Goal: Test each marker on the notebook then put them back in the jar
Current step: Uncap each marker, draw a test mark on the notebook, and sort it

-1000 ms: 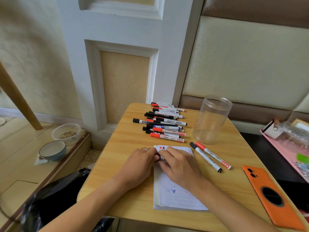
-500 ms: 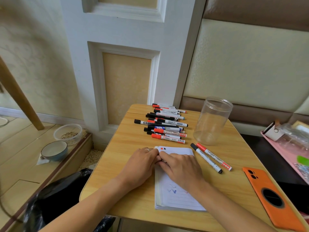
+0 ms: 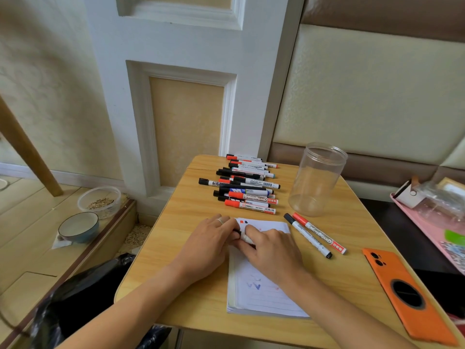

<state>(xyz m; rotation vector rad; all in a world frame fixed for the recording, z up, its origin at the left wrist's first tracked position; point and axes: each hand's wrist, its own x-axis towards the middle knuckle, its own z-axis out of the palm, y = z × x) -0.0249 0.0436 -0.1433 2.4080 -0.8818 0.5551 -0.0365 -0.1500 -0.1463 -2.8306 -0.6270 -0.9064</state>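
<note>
Your left hand (image 3: 212,241) and right hand (image 3: 270,248) meet over the far end of the notebook (image 3: 261,288), both gripping one marker (image 3: 245,238) between them; only a bit of its white barrel and a black end shows, so you can't tell if the cap is on. The ring on your left hand is visible. The notebook lies on the near middle of the wooden table (image 3: 176,222), with faint blue scribbles on its page. The clear jar (image 3: 317,178) stands upright to the far right, nothing in it. A pile of markers (image 3: 245,185) lies far of your hands. Two more markers (image 3: 314,234), one red-capped and one black-capped, lie side by side just right of the notebook. An orange phone (image 3: 405,293) sits at the near right.
</note>
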